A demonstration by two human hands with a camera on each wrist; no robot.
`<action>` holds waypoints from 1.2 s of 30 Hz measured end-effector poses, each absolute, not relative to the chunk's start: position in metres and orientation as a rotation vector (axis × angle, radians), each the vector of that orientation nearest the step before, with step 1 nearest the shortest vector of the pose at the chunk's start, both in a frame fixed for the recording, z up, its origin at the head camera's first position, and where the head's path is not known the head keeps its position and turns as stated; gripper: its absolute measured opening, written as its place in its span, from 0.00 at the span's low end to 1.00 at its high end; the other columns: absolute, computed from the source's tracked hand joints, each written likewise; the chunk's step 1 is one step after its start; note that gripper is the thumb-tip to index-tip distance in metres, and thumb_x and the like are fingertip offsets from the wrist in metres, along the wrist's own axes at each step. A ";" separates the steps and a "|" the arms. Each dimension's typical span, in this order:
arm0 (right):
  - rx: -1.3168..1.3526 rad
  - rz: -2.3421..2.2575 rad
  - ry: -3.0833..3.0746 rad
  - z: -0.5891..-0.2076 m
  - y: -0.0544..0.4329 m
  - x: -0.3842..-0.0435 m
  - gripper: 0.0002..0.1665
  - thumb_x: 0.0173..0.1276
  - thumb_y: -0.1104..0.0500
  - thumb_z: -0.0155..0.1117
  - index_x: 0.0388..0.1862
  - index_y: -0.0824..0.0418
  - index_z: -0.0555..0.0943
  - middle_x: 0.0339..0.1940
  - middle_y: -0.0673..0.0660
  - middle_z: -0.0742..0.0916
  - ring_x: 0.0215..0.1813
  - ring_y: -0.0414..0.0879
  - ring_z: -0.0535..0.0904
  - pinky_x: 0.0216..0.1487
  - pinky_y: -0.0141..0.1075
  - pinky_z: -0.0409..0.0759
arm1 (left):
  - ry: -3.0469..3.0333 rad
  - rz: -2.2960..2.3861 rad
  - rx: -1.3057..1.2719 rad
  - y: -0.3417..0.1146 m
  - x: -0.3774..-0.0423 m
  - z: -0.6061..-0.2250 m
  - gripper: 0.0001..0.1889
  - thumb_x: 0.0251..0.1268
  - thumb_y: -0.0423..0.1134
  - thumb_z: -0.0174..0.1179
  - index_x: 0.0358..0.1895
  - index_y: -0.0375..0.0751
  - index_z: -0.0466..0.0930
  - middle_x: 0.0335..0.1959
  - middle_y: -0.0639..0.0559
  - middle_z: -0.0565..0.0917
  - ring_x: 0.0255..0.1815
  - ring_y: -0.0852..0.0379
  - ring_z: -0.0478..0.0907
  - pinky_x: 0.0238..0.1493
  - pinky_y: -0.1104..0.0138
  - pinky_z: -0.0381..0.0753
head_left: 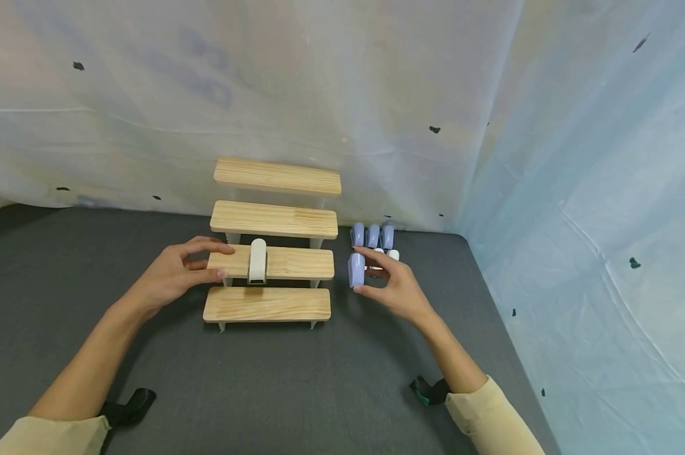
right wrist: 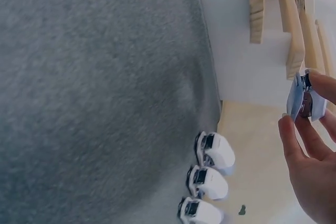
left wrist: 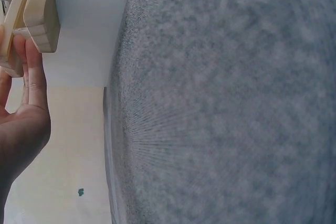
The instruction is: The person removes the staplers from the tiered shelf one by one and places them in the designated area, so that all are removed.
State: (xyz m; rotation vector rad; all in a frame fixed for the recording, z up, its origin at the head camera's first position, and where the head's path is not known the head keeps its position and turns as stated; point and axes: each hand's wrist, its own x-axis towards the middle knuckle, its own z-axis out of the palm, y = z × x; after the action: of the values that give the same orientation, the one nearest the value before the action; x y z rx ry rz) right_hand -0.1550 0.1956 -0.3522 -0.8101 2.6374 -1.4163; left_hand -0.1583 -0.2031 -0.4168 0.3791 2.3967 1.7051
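A tiered stand [head_left: 267,304] with several pale wooden boards on clear supports stands on the dark table. My left hand [head_left: 174,272] grips the left end of its second-lowest board, thumb at the front edge and fingers toward the back. On that board lies a small white stapler [head_left: 258,260], pointing front to back. To the right of the stand, my right hand [head_left: 396,287] pinches a small lavender stapler [head_left: 356,270] between thumb and fingers, raised off the table. The right wrist view shows this held stapler [right wrist: 296,98] end-on beside the boards.
Behind my right hand, three lavender staplers [head_left: 373,236] stand in a row near the table's back edge. White staplers [head_left: 394,254] sit in front of them, partly hidden by my fingers. Pale sheeting [head_left: 376,82] hangs behind and to the right of the dark table [head_left: 251,392].
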 end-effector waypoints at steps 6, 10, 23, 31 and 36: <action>-0.743 -1.471 2.617 -0.363 0.203 -0.157 0.39 0.56 0.76 0.73 0.68 0.73 0.71 0.64 0.68 0.78 0.60 0.61 0.76 0.61 0.56 0.76 | 2.419 1.677 0.370 -0.205 -0.158 -0.417 0.27 0.65 0.48 0.68 0.65 0.45 0.76 0.73 0.42 0.61 0.67 0.30 0.67 0.58 0.53 0.78; -0.694 -1.480 2.626 -0.375 0.210 -0.161 0.40 0.56 0.76 0.73 0.69 0.72 0.70 0.64 0.69 0.77 0.61 0.61 0.76 0.61 0.57 0.75 | 2.427 1.673 0.363 -0.205 -0.157 -0.418 0.27 0.65 0.48 0.68 0.65 0.45 0.76 0.73 0.43 0.61 0.67 0.30 0.67 0.59 0.49 0.76; -0.599 -1.445 2.675 -0.425 0.237 -0.176 0.42 0.56 0.69 0.77 0.70 0.59 0.73 0.63 0.60 0.80 0.60 0.55 0.79 0.59 0.49 0.79 | 2.406 1.674 0.356 -0.207 -0.157 -0.419 0.27 0.65 0.49 0.68 0.65 0.45 0.76 0.73 0.43 0.61 0.67 0.30 0.68 0.59 0.50 0.77; -0.581 -1.392 2.706 -0.434 0.240 -0.175 0.41 0.55 0.67 0.79 0.69 0.56 0.75 0.62 0.59 0.80 0.57 0.56 0.80 0.57 0.50 0.80 | 2.379 1.706 0.346 -0.206 -0.156 -0.418 0.27 0.64 0.48 0.68 0.64 0.44 0.76 0.73 0.43 0.61 0.66 0.31 0.69 0.49 0.69 0.81; -0.581 -1.424 2.667 -0.441 0.239 -0.176 0.42 0.54 0.70 0.78 0.68 0.58 0.75 0.60 0.58 0.81 0.58 0.54 0.79 0.59 0.44 0.80 | 2.393 1.700 0.350 -0.206 -0.156 -0.418 0.27 0.65 0.48 0.68 0.64 0.44 0.76 0.73 0.43 0.62 0.67 0.31 0.68 0.56 0.58 0.80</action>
State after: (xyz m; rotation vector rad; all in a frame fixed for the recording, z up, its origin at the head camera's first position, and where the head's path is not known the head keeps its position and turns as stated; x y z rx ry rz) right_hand -0.1760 0.2390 -0.4411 -0.5811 2.6665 -1.4238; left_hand -0.1558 -0.2056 -0.4180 0.3504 2.3934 1.7004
